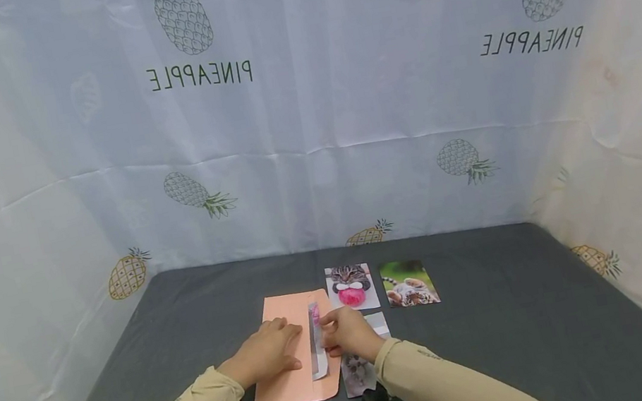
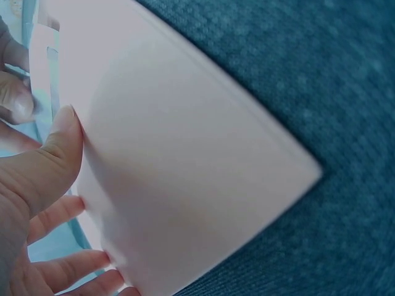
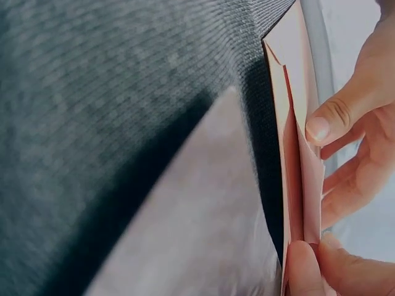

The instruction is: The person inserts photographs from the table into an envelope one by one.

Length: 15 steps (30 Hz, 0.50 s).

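Observation:
A peach paper envelope (image 1: 277, 316) lies on the dark cloth. Along its right side a narrow strip (image 1: 317, 355) with white, grey and pink patches shows, like part of a printed card. My left hand (image 1: 268, 349) rests on the envelope with its fingers spread; the thumb (image 2: 58, 139) lies against the paper in the left wrist view. My right hand (image 1: 347, 334) is at the right side, beside the strip. In the right wrist view its fingertips (image 3: 305, 268) pinch the edge of the envelope's parted mouth. The strip's far part is hidden.
Right of the envelope lie a cat photo (image 1: 351, 288) and a tiger cub photo (image 1: 409, 283). A greyish photo (image 1: 358, 374) sits partly beneath my right forearm, with a pale card edge (image 1: 378, 323) above it. A pineapple-print curtain (image 1: 304, 103) surrounds the table (image 1: 498, 327).

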{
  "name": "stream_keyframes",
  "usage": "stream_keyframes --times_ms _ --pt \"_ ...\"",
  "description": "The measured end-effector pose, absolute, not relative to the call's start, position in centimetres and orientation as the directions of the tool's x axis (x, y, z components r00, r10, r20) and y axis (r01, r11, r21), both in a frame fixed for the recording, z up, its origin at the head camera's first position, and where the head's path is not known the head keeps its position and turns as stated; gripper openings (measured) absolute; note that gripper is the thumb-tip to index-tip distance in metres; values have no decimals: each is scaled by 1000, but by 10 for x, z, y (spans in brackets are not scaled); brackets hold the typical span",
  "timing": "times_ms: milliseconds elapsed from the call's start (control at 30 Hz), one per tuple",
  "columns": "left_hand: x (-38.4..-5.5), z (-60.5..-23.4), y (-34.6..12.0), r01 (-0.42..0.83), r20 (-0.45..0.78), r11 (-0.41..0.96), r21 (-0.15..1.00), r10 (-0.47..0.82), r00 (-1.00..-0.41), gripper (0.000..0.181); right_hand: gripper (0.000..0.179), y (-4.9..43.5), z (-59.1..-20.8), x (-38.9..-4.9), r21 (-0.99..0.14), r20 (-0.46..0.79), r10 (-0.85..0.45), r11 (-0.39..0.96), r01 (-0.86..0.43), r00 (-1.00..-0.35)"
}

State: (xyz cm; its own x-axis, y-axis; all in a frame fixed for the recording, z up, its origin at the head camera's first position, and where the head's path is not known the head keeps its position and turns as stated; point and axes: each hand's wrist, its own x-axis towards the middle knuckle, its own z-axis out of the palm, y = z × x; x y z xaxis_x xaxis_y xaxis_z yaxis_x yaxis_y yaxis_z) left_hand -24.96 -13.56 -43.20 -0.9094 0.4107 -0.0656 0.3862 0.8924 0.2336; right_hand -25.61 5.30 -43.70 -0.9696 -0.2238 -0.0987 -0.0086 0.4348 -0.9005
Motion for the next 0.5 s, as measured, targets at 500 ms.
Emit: stream_keyframes --times_ms 500 --pt "-249 -431 -137 402 -48 883 245 425 -904 58 40 51 -433 -253 -881 -107 -251 473 -26 -962"
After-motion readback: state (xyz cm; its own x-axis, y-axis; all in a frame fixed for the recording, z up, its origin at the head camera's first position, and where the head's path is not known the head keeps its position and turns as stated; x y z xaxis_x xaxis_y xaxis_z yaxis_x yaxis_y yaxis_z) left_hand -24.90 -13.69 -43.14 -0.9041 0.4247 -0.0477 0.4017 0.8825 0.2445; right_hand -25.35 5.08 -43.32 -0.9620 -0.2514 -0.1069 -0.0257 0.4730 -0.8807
